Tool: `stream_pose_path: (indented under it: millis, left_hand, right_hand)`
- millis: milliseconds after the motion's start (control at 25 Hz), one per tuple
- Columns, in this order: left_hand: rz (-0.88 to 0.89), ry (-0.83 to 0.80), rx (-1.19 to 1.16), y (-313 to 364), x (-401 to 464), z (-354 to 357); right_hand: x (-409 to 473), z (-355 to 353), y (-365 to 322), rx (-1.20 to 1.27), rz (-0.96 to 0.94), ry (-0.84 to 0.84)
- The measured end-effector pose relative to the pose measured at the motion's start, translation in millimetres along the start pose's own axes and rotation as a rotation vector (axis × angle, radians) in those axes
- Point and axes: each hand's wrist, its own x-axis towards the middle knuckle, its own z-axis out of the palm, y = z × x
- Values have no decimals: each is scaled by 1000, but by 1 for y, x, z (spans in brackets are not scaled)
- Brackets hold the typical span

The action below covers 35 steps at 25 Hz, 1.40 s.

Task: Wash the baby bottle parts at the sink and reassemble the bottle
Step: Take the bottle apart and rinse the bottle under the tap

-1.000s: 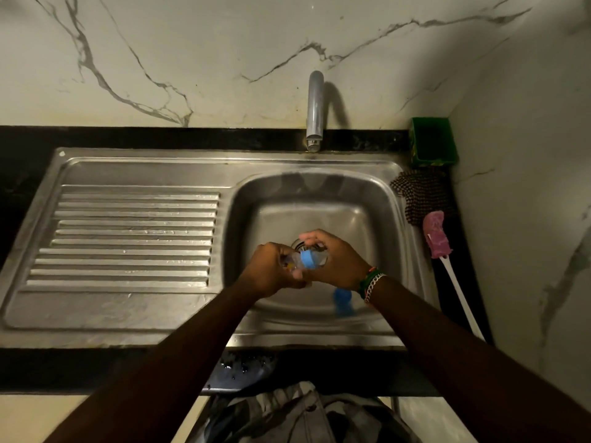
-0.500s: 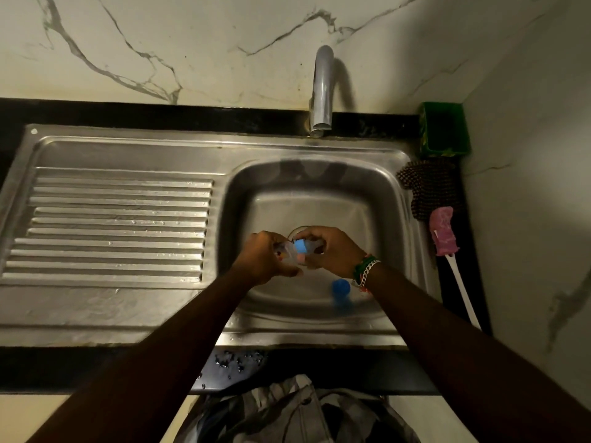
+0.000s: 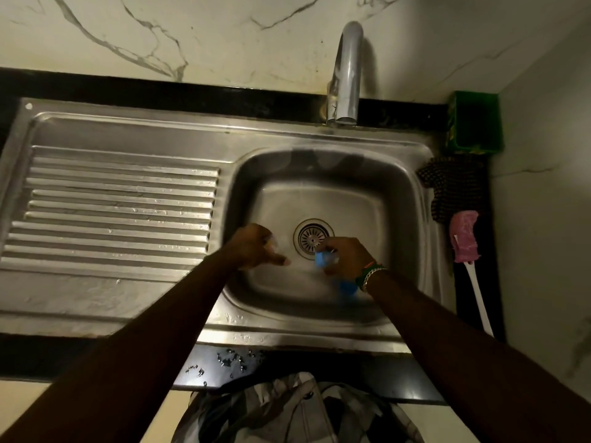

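Note:
Over the steel sink basin both hands have separated. My left hand is closed around the clear bottle body, of which only a blurred edge shows. My right hand grips the blue screw ring with the nipple, to the right of the drain. A second blue part, the cap, lies on the basin floor just under my right wrist. The tap stands behind the basin; no water is visible running.
A ribbed draining board fills the left side. Along the right edge are a green box, a dark scrub pad and a pink bottle brush with a white handle. Water drops lie on the black counter front.
The two hands, together on the bottle a second ago, have pulled apart: the left with the clear body, the right with the blue ring. The drain is now uncovered.

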Motion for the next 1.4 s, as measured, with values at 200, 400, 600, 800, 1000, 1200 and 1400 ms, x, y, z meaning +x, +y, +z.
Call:
stream_pose_path:
  millis: [200,400,600,800,1000,1200,1400]
  left_hand:
    - [123,136,-201,9,1,24]
    - [126,112,-326,4,0,40]
    - [174,142,-394,3,-5,35]
    - [282,234,-447,21,-11,19]
    - [356,315,-541,68,-9,0]
    - [371,318,-633,94,-9,-13]
    - [371,307,-627,102,-4,-19]
  right_hand:
    - [3,49,9,-515,-12,-180]
    - [9,70,10,-658,65,-243]
    - [3,66,5,-580,102,-210]
    - [-3,-14,-29,-70,-48,280]
    - [33,-143,-78,120,-107,462]
    - [72,-149,-112,-35,-137,337]
    - [74,-149,-116,-121,-233,384]
